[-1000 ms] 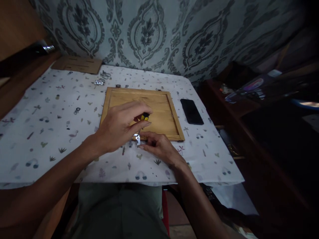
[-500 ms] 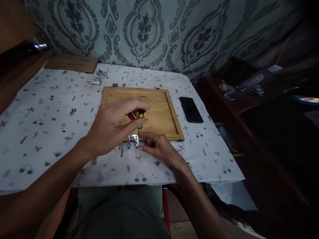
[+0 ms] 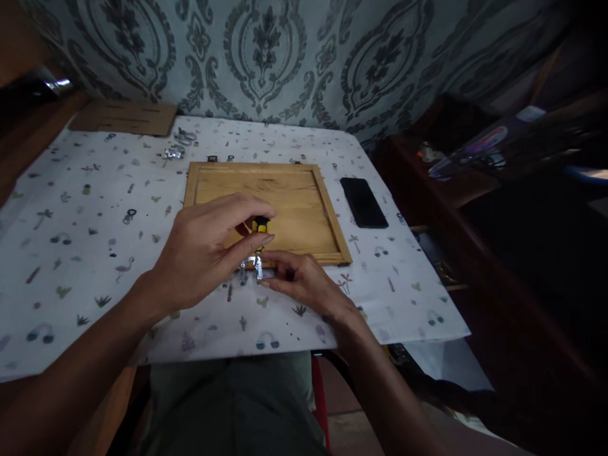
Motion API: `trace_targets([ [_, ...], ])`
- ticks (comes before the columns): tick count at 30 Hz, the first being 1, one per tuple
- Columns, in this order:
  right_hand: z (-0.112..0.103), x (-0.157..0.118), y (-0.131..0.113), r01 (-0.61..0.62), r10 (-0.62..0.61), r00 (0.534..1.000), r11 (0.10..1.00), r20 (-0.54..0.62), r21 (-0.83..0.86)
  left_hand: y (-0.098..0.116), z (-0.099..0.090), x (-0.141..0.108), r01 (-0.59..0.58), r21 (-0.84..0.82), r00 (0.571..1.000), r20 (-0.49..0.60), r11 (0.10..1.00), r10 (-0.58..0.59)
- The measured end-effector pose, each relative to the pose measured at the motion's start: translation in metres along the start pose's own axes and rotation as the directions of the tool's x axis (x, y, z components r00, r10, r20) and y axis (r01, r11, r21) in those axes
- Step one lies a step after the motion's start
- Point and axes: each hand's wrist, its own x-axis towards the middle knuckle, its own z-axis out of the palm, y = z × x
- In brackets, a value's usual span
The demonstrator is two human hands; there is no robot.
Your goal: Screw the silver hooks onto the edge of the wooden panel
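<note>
My left hand (image 3: pixel 213 247) is closed round the yellow and black handle of a small screwdriver (image 3: pixel 261 225), held upright with its tip pointing down. Below the tip is a shiny metal hinge (image 3: pixel 258 268) at the near edge of a framed wooden panel (image 3: pixel 299 215). Thumb and forefinger of my right hand (image 3: pixel 304 282) pinch the hinge from the right. Another metal part of the hinge (image 3: pixel 243 273) shows just to the left. My left hand hides part of the panel, and the exact contact of the screwdriver tip is hard to make out.
A black phone (image 3: pixel 364 202) lies right of the panel on the patterned tablecloth (image 3: pixel 142 253). Several metal hinges (image 3: pixel 175 152) sit at the back left, near a piece of brown cardboard (image 3: pixel 123 119). A patterned curtain (image 3: pixel 266 57) hangs behind the table.
The screwdriver and my left hand have come slightly lower towards the hinge. My right hand keeps its pinch. The whole view has shifted a little.
</note>
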Motion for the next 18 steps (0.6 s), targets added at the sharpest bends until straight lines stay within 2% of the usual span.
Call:
trace_targets([
  [12,-0.0006,-0.0008,-0.0036,-0.001,0.001,1.000,1.000,0.007,-0.003,-0.0001,0.0011,0.0000,0.008,-0.013,1.000,-0.004,1.000,-0.008],
  [18,-0.0006,0.0000,-0.0032,0.021,-0.021,1.000,0.999,-0.002,-0.028,0.0004,0.0019,0.0027,-0.083,-0.009,0.996,0.024,0.996,0.084],
])
